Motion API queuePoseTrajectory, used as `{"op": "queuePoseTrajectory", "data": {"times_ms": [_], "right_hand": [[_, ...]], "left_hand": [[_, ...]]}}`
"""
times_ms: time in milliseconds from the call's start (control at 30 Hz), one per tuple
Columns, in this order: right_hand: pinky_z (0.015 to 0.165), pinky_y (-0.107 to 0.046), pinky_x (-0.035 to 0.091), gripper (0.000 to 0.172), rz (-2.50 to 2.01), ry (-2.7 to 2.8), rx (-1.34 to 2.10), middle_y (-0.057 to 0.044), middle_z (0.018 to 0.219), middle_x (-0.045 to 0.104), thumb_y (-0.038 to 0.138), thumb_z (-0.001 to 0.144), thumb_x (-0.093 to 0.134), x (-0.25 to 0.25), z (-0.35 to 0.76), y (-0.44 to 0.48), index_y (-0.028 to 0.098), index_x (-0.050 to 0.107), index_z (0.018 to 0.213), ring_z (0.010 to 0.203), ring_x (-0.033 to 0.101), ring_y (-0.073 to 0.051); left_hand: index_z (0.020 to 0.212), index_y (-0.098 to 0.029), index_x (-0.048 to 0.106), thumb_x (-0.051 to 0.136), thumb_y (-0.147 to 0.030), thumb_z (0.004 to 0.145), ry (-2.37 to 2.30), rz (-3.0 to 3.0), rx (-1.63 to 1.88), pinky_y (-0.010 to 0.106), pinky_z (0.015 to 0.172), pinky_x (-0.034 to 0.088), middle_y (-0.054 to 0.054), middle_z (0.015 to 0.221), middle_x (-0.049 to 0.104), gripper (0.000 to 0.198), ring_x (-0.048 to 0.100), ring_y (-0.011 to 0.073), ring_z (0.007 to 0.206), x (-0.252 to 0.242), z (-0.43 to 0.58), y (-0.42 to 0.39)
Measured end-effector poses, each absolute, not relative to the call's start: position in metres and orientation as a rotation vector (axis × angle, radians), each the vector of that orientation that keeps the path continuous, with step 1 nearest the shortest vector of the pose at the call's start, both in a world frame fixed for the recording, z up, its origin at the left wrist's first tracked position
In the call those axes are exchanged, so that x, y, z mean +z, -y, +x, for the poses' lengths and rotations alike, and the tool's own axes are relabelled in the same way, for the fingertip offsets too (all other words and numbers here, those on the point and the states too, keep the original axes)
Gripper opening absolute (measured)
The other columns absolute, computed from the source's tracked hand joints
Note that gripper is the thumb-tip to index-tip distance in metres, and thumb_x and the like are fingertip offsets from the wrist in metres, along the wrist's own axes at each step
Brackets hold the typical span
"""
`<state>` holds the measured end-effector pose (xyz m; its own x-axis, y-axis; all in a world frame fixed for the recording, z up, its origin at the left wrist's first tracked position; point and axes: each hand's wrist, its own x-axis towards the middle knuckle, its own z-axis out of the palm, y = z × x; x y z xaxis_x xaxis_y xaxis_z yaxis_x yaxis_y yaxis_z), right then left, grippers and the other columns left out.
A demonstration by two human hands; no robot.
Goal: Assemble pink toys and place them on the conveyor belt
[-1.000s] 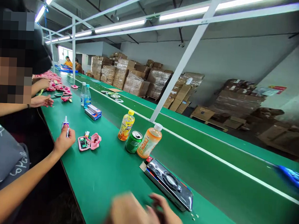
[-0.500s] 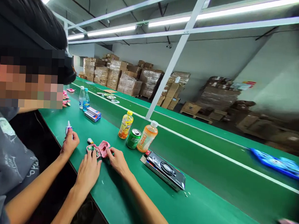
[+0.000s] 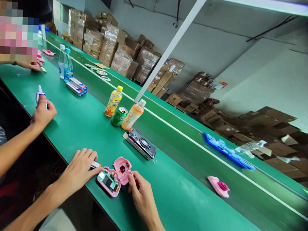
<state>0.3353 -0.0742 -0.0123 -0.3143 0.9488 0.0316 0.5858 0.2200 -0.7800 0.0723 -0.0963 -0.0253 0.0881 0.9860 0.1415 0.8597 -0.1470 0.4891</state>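
Note:
My left hand (image 3: 81, 170) reaches in low, closed on a small flat silver battery (image 3: 95, 164) with an orange-yellow end, seen between thumb and forefinger. Just right of it lies an opened pink case half (image 3: 111, 193), a green circuit board (image 3: 109, 181) and a dark component showing inside. Standing up beside it is the other pink shell (image 3: 122, 167), which has a round hole and a dark opening. My right hand (image 3: 142, 193) pinches that shell's right edge between thumb and fingers. Part of the shell's edge is hidden behind the fingertips.
A co-worker's hand (image 3: 43, 112) holds a small nozzle bottle (image 3: 40, 94) at left. Ahead stand a yellow-capped bottle (image 3: 113, 102), a green can (image 3: 119, 116), an orange bottle (image 3: 134, 115) and a camera-printed box (image 3: 141, 144). A pink camera-shaped piece (image 3: 218, 187) and blue part (image 3: 227, 154) lie on the belt.
The view has swung down and right. My left hand has gone from the pink case to the battery, which lay on the table before. My right hand still grips the shell.

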Motion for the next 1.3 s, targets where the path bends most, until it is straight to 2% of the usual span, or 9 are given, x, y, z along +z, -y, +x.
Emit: {"op": "queuePoseTrajectory", "data": {"times_ms": [133,367,433,633,767,933,1100,1233,1300], "right_hand": [[0.059,-0.025,0.042,0.051,-1.405,2.054,0.812,0.0,0.065,0.061,0.058,0.105,0.039,-0.014,0.35,0.071,0.02,0.062,0.081,0.059,0.053,-0.015],[0.083,-0.038,0.055,0.04,-0.974,2.133,-0.038,-0.012,0.109,0.072,0.047,0.104,0.053,0.012,0.31,0.06,0.017,0.061,0.128,0.098,0.065,-0.025],[0.085,-0.04,0.054,0.036,-0.897,2.363,0.022,-0.011,0.108,0.074,0.038,0.101,0.06,0.016,0.281,0.055,0.017,0.061,0.13,0.1,0.065,-0.026],[0.071,-0.029,0.052,0.005,-0.836,2.362,0.239,-0.003,0.089,0.072,0.015,0.096,0.065,-0.004,0.24,0.045,0.02,0.067,0.096,0.083,0.066,-0.018],[0.068,-0.031,0.051,0.011,-0.793,2.295,0.022,-0.005,0.085,0.069,0.017,0.1,0.056,-0.01,0.244,0.049,0.019,0.065,0.095,0.078,0.063,-0.02],[0.08,-0.028,0.057,0.021,-0.707,2.328,0.344,-0.007,0.106,0.071,0.024,0.103,0.056,-0.002,0.253,0.047,0.021,0.063,0.122,0.092,0.068,-0.017],[0.077,-0.025,0.054,0.012,-0.845,2.308,0.403,-0.003,0.098,0.071,0.016,0.101,0.057,0.001,0.254,0.039,0.022,0.067,0.103,0.087,0.067,-0.016],[0.07,-0.023,0.05,0.012,-0.896,2.332,0.383,-0.001,0.089,0.069,0.013,0.1,0.059,0.003,0.252,0.038,0.021,0.064,0.093,0.078,0.065,-0.014],[0.068,-0.023,0.049,0.013,-0.883,2.343,0.334,0.0,0.088,0.068,0.013,0.101,0.056,0.003,0.251,0.038,0.021,0.063,0.093,0.076,0.063,-0.013]], "left_hand": [[0.099,-0.022,0.058,0.06,-0.029,0.097,-1.657,2.115,0.698,0.038,0.085,0.036,0.003,0.101,0.062,0.008,0.052,0.0241,0.096,-0.033,0.071,0.101],[0.101,-0.023,0.052,0.054,-0.028,0.095,-1.525,1.891,0.849,0.036,0.086,0.041,0.002,0.1,0.062,0.008,0.056,0.0227,0.094,-0.028,0.065,0.093],[0.105,-0.024,0.051,0.052,-0.03,0.095,-1.457,1.777,0.918,0.035,0.087,0.044,0.002,0.102,0.065,0.011,0.06,0.0219,0.095,-0.025,0.066,0.093],[0.109,-0.022,0.052,0.06,-0.043,0.088,-1.391,1.285,1.277,0.036,0.084,0.055,0.004,0.096,0.073,0.03,0.071,0.0217,0.087,-0.031,0.072,0.089],[0.122,-0.015,0.064,0.065,-0.06,0.083,-1.185,0.924,1.31,0.044,0.094,0.059,0.013,0.11,0.077,0.06,0.073,0.0295,0.106,-0.031,0.083,0.084],[0.134,-0.017,0.067,0.072,-0.067,0.078,-1.058,0.842,1.239,0.048,0.107,0.053,0.012,0.122,0.076,0.075,0.069,0.0324,0.118,-0.025,0.088,0.081],[0.135,-0.019,0.068,0.07,-0.066,0.081,-1.11,0.956,1.244,0.048,0.123,0.036,0.01,0.142,0.066,0.072,0.055,0.0323,0.139,-0.034,0.085,0.079],[0.151,-0.014,0.05,0.079,-0.062,0.074,-0.989,0.948,1.183,0.047,0.118,0.044,0.012,0.139,0.068,0.095,0.061,0.0326,0.132,-0.04,0.09,0.079],[0.152,-0.011,0.048,0.076,-0.061,0.077,-1.008,0.963,1.207,0.046,0.114,0.048,0.014,0.137,0.069,0.094,0.065,0.0324,0.127,-0.041,0.094,0.079]]}}
